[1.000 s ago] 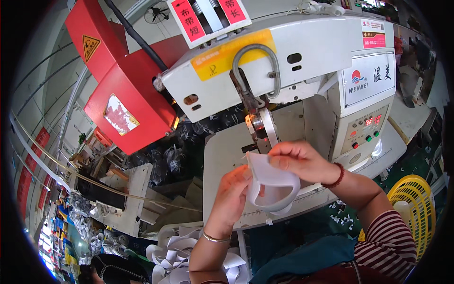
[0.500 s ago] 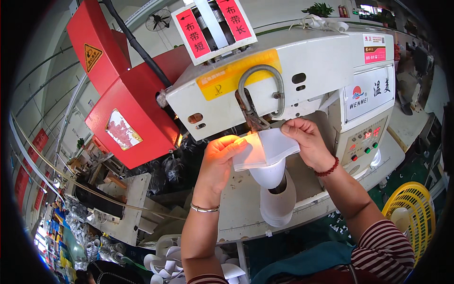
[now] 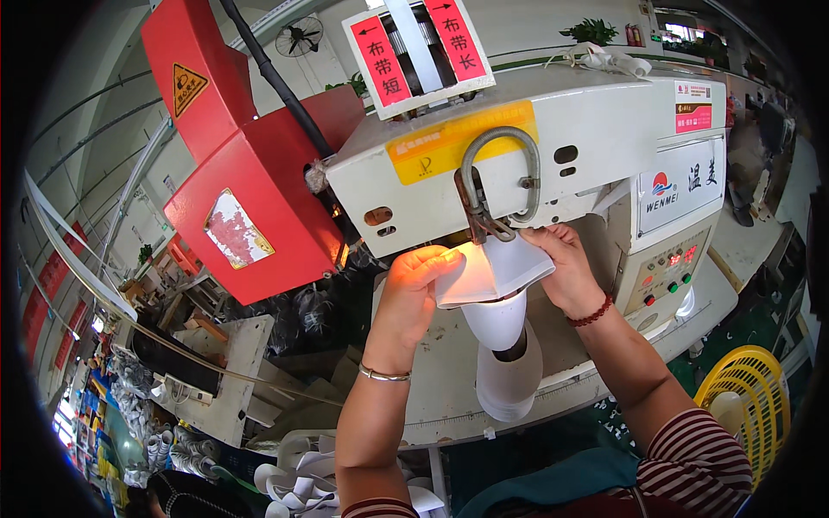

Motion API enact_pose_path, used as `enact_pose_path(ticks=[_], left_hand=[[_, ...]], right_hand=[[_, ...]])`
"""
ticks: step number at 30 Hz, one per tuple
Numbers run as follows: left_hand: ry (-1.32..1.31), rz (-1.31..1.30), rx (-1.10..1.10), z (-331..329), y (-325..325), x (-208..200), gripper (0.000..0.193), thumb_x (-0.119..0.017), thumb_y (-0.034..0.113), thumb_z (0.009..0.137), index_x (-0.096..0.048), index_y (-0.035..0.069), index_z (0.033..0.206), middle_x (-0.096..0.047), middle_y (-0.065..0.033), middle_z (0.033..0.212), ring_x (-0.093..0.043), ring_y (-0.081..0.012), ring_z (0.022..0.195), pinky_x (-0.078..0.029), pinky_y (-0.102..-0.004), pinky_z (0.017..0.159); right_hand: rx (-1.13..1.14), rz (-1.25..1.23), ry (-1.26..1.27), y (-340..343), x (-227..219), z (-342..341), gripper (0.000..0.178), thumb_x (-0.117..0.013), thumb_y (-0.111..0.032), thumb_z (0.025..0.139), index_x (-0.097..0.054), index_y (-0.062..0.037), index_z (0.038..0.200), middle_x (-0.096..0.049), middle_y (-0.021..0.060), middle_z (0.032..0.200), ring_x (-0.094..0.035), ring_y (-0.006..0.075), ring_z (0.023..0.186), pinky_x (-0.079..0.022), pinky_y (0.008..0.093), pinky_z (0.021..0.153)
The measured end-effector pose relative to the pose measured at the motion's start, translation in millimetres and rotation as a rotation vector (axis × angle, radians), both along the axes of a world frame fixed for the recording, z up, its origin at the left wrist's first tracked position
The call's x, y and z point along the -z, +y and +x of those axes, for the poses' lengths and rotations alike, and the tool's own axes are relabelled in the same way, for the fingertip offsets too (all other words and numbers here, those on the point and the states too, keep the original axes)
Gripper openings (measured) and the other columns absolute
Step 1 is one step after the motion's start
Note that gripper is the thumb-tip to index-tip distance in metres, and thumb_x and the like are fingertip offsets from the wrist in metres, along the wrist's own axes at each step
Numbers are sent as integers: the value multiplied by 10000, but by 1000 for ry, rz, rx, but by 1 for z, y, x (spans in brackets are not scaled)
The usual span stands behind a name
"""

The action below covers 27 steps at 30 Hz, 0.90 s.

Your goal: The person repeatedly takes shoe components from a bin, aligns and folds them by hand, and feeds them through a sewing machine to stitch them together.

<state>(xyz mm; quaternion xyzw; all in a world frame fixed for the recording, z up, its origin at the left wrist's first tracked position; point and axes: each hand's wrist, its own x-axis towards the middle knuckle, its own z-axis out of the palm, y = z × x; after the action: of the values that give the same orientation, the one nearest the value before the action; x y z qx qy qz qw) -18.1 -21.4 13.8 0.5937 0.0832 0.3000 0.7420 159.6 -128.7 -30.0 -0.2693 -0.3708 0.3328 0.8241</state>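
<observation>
A pale, off-white sheet-like piece with a seam line down its middle is stretched between my two hands. Its far edge lies at the metal guide tip under the machine's arm, and orange light falls on its left half. My left hand pinches the left end, thumb on top. At the other end, my right hand is closed on the far right corner. Just below the piece stands a white rounded cup-shaped form, with a second white form nearer me. Parts of my fingers are hidden behind the piece.
The white machine arm reaches over my hands, beside a red housing on the left. A control panel is at right. White curved pieces are heaped below left; a yellow basket stands at lower right.
The whole view has shifted, so the machine sits a little further right. The piece has tilted slightly at the guide tip, and the cup's rim shows beneath it. Both hands keep their grip.
</observation>
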Motion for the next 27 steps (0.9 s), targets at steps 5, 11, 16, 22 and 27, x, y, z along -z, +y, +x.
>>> enact_pose_path(ticks=[5, 11, 16, 22, 27], left_hand=[[-14, -30, 37, 4, 5, 2, 120, -600, 82, 807, -629, -24, 856, -618, -35, 820, -565, -95, 782, -423, -215, 739], [-21, -61, 39, 11, 12, 6, 195, -533, 139, 858, -608, -32, 915, -631, -74, 858, -598, -136, 750, -466, -251, 693], [-29, -58, 85, 11, 18, 11, 216, -521, 160, 871, -602, -29, 935, -632, -77, 864, -599, -140, 761, -471, -265, 693], [-22, -74, 69, 11, 13, 9, 209, -528, 176, 871, -603, -9, 935, -629, -63, 842, -592, -136, 729, -462, -258, 641], [1, -77, 98, 9, 12, 6, 197, -525, 176, 874, -605, 6, 932, -623, -48, 819, -572, -123, 683, -439, -252, 585]], right_hand=[[-9, -15, 78, 2, -4, -3, 96, -610, -84, 819, -655, -22, 762, -648, 36, 728, -586, 82, 632, -437, 208, 588], [-10, -48, 141, 7, -1, -1, 109, -600, -77, 820, -627, -20, 731, -615, 36, 682, -507, 80, 551, -377, 216, 506], [-26, -75, 129, 2, -3, -2, 115, -595, -74, 823, -617, -18, 725, -607, 40, 686, -494, 85, 549, -367, 217, 497], [-12, -86, 141, 5, -1, 0, 120, -593, -74, 827, -611, -10, 728, -604, 44, 688, -495, 82, 554, -363, 214, 483], [-10, -89, 142, 4, -2, -2, 116, -597, -78, 827, -611, -10, 734, -601, 43, 687, -488, 77, 546, -357, 207, 471]])
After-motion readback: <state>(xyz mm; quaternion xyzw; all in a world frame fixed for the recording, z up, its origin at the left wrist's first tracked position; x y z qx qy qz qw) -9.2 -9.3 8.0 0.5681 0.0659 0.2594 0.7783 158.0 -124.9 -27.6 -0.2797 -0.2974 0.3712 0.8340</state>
